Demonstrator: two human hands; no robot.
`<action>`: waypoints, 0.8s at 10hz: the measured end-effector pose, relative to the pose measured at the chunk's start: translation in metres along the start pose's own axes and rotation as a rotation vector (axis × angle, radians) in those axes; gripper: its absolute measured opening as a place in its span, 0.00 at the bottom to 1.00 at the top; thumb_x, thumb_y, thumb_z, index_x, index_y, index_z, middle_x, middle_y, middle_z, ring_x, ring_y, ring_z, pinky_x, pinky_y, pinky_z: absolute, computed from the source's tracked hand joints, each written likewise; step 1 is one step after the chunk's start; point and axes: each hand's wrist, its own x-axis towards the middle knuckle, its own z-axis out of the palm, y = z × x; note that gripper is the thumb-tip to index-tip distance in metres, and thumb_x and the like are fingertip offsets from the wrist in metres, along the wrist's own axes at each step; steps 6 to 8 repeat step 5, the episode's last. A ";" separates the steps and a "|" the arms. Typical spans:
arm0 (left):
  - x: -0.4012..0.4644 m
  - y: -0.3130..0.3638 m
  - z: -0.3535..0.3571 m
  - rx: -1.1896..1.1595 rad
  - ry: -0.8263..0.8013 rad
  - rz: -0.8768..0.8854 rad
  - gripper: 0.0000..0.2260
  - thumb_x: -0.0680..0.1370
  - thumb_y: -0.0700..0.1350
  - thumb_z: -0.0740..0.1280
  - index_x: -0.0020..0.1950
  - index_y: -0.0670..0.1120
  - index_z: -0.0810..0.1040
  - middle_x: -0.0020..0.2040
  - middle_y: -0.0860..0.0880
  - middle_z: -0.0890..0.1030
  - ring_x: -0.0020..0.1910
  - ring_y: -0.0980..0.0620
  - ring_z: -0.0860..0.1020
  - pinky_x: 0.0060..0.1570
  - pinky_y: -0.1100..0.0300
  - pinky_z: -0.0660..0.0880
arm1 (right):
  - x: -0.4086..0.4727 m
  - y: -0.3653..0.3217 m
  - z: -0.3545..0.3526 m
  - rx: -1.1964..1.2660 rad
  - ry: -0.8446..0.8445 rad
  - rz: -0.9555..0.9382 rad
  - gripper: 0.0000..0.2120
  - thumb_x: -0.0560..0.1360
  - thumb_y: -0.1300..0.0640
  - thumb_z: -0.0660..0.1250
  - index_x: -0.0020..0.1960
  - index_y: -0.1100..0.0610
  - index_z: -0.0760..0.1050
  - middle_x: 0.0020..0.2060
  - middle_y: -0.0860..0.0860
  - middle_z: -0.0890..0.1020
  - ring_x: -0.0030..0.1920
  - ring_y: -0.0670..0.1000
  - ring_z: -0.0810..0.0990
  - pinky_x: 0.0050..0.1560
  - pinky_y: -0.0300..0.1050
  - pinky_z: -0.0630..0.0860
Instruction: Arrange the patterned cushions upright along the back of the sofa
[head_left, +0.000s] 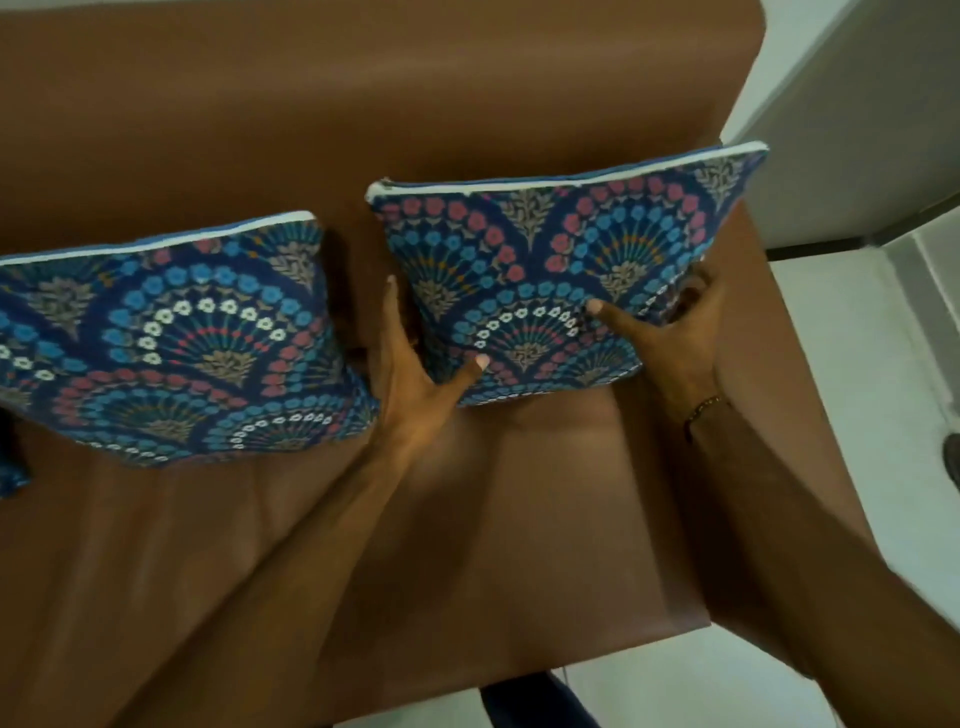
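Two blue patterned cushions with pink, blue and white flower fans stand upright against the back of the brown sofa (363, 93). The right cushion (545, 260) is held between both hands. My left hand (415, 374) grips its lower left edge, thumb on the front face. My right hand (670, 332) clasps its lower right edge, thumb pressed on the front, a thin bracelet on the wrist. The left cushion (171, 338) leans on the backrest beside it, untouched, with a narrow gap between the two.
The sofa's right armrest (758, 415) runs just right of the held cushion. Beyond it lie white floor tiles (883, 467) and a pale wall. A bit of another blue patterned fabric (10, 478) shows at the far left edge.
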 end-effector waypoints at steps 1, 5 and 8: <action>0.013 0.018 0.033 0.000 0.020 -0.011 0.53 0.75 0.47 0.80 0.85 0.41 0.44 0.81 0.50 0.58 0.73 0.68 0.59 0.69 0.81 0.58 | 0.029 0.009 -0.001 0.053 -0.117 -0.047 0.55 0.62 0.44 0.90 0.80 0.51 0.63 0.74 0.52 0.77 0.74 0.51 0.79 0.70 0.57 0.81; -0.007 0.067 -0.064 0.058 -0.014 0.019 0.47 0.79 0.54 0.74 0.86 0.55 0.43 0.86 0.46 0.56 0.83 0.49 0.61 0.79 0.44 0.65 | -0.029 -0.063 -0.001 -0.257 -0.090 -0.156 0.57 0.69 0.25 0.73 0.87 0.46 0.53 0.84 0.51 0.66 0.83 0.57 0.66 0.78 0.67 0.69; -0.007 0.067 -0.064 0.058 -0.014 0.019 0.47 0.79 0.54 0.74 0.86 0.55 0.43 0.86 0.46 0.56 0.83 0.49 0.61 0.79 0.44 0.65 | -0.029 -0.063 -0.001 -0.257 -0.090 -0.156 0.57 0.69 0.25 0.73 0.87 0.46 0.53 0.84 0.51 0.66 0.83 0.57 0.66 0.78 0.67 0.69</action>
